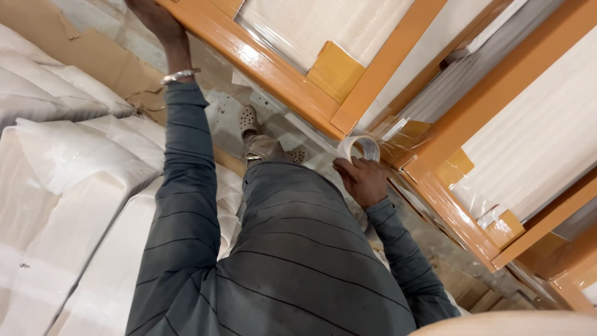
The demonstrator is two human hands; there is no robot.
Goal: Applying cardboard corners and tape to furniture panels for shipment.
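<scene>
- Right hand [360, 180] is wrapped around a roll of clear packing tape [359, 148], fingers closed on it, holding it right up against the lower corner of the nearest orange wooden frame [280, 74].
- Left hand [155, 22] is way up at the top of the view, pressed flat against the long rail of that same frame, palm open, not clamped on anything. A metal bangle [179, 76] sits on that wrist. So the hands are well apart, one at each end of the rail.
- We'd say the step in hand is taping the plastic wrap down at the frame corner, with the left hand steadying the frame.
- Next move, as we judge it, calls for keeping the strip taut and flat over the cardboard corner pad [336, 68] so it doesn't wrinkle.
- More wrapped frames [472, 149] lean just beside it, each with foam sheet under the film.
- White foam-wrapped bundles [68, 155] are stacked on the other side, torn cardboard [99, 56] near them.
- A clog-style shoe [249, 119] shows on the floor between.
</scene>
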